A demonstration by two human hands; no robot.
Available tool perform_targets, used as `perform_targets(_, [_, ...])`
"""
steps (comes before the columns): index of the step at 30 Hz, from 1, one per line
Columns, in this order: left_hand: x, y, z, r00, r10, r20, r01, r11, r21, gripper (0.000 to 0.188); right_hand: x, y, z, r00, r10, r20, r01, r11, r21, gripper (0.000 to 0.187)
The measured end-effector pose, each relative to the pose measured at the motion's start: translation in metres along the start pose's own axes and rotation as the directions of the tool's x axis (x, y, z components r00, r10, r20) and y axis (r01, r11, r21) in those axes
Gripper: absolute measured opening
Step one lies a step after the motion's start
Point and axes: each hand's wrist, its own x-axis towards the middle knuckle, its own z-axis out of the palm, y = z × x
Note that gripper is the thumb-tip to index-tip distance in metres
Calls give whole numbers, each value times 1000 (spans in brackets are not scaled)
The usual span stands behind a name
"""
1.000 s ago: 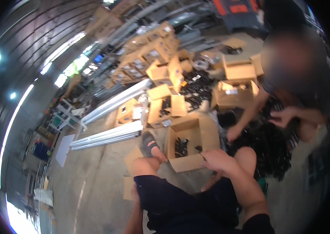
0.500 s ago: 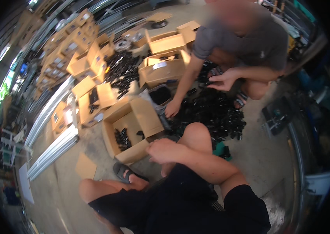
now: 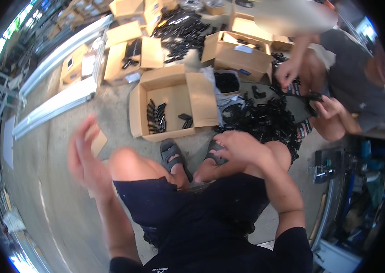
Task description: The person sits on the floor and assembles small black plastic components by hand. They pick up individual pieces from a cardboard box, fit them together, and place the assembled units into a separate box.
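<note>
My left hand (image 3: 87,157) is raised beside my left knee, somewhat blurred, its fingers stretched upward with nothing visible in them. My right hand (image 3: 240,146) hovers by my right knee, fingers loosely spread, and no object shows in it. Ahead stands an open cardboard box (image 3: 156,133) with several black angled parts (image 3: 157,117) lined up inside at the left and a smaller group (image 3: 185,120) at its right. Just beyond my right hand lies a large heap of glossy black parts (image 3: 265,119) on the floor.
At the right a crouching co-worker (image 3: 354,68) holds a black part (image 3: 311,97). More cardboard boxes (image 3: 242,61) stand behind, near a second black heap (image 3: 181,34) and a tub of small black pieces (image 3: 227,83). Long metal profiles (image 3: 58,107) lie at the left. A black case (image 3: 328,164) sits at the right.
My left hand has come up into view at the left. My right hand has moved right, away from the open box. The co-worker's reaching hand has drawn back from the heap. The view has shifted.
</note>
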Motion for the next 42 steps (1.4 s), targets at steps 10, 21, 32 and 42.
perform_targets(10, [86,-116,162,932,-158,326,175,984,-24,27,232,47,84,987,83,135,-88,996,32,35])
perform_targets(21, [142,-208,122,969,-194,151,164,969,187,23,403,47,238,977,213,14,-213,977,-13,29])
perform_targets(32, [143,-261,112,920,-233,315,52,869,493,28,423,95,187,998,55,5,-55,988,145,21])
perform_targets(42, [144,-245,102,817,-215,536,-53,896,442,38,369,25,-15,989,-101,110,-89,195,977,30])
